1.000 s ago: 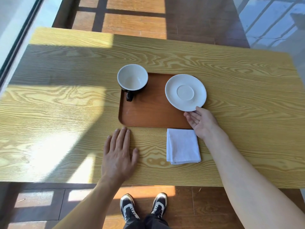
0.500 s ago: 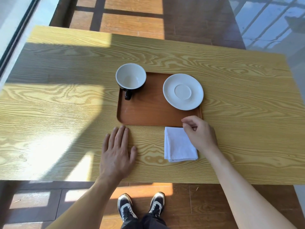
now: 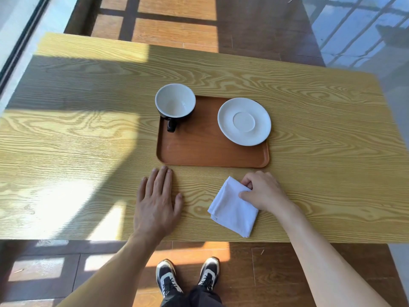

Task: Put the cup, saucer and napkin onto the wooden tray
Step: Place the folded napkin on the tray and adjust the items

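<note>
While my left hand [image 3: 156, 204] lay flat and spread on the table [image 3: 66, 138], palm down and holding nothing, its fingertips sat just short of the near left corner of the wooden tray [image 3: 205, 151]. Further right, the cup [image 3: 175, 103] stood upright and looked empty in the tray's far left corner, its dark handle pointing back toward me, its rim overhanging the tray's edge a little. Beyond it the saucer [image 3: 244, 121] lay in the far right corner, reaching out to the tray's right side. Two of the three things were therefore placed, as I judged it, and the napkin [image 3: 232, 209] was the step in hand. It lay folded on the table, just off the tray's near edge, turned at an angle. My right hand [image 3: 263, 192] had closed thumb and forefinger on its far right corner, the rest of the cloth resting on the wood. What came next, I reckoned, was a lift and a short carry forward onto the bare near half of the tray, keeping the folds from falling open
</note>
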